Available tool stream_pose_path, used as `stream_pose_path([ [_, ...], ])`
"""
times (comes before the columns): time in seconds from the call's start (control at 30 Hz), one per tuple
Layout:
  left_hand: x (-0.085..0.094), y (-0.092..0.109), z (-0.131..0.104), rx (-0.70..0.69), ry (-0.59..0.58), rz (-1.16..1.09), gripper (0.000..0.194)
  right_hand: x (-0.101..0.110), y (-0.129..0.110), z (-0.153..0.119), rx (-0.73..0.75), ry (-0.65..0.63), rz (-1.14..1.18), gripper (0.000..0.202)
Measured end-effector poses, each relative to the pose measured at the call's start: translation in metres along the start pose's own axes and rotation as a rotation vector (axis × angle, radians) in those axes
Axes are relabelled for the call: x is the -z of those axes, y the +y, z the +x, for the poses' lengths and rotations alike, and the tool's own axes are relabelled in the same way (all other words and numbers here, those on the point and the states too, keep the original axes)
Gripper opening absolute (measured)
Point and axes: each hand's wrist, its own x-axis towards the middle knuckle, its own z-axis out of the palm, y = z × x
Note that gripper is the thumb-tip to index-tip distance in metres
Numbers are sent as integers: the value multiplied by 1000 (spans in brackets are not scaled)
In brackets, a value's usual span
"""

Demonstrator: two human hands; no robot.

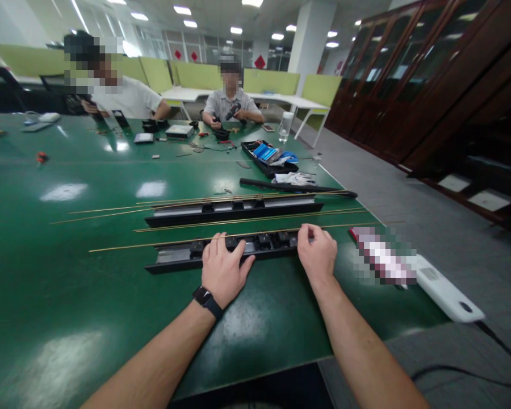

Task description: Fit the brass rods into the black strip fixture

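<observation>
Near channel: right in front of me, this black channel (266, 253) lies lengthwise on the green table (89, 301), open side up, with a row of black blocks (263, 241) sitting inside
Left hand: my left hand (225, 262) is down on the near channel, left of its middle, fingers loose and spread over it, a dark watch (205, 299) at the wrist
Right hand: my right hand (317, 250) is at the near channel's right end, curled, thumb and forefinger pinching the rod
Rod in play: the thin brass-coloured rod (255, 233) runs along the far edge of the near channel, poking out past both ends
Second channel: just beyond the near channel, roughly parallel, comes another black channel (234, 215), more thin rods (247, 220) between the two
Right side: right of the near channel there's a red-edged thing, its face blurred out, and a long white device (447, 289) trailing a black cable (502, 347)
Farther out: well beyond the near channel, toward its right, a black bar (298, 187), white gloves (293, 179) and a black tray (255, 154) holding blue packets (266, 152)
Across the table: far beyond the near channel sit two people, the right-hand one (232, 105) gripping a drill-like tool (233, 112)
</observation>
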Motion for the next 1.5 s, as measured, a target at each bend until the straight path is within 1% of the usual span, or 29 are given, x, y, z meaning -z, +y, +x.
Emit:
stream_pose_path([
  [0.27, 1, 1, 0, 5, -4, -13, 47, 0, -9, -6, 71, -67, 94, 32],
  [0.47, 0, 1, 0, 6, 4, -2, 48, 2, -12, -7, 109, -83, 132, 33],
  [0.63, 0, 1, 0, 6, 12, -19, 47, 3, -12, -6, 101, -92, 137, 34],
  [0.9, -1, 1, 0, 4, 26, -19, 47, 2, -7, -4, 29, -74, 77, 37],
  [1.2, 0, 1, 0, 2, 26, -28, 47, 4, -13, -6, 123, -120, 167, 38],
  [1.4, 0, 0, 0, -7, 24, -16, 47, 4, -8, -3, 24, -95, 146, 39],
  [1.5, -1, -1, 0, -4, 23, -19, 47, 5, -8, -4, 37, -93, 143, 38],
])
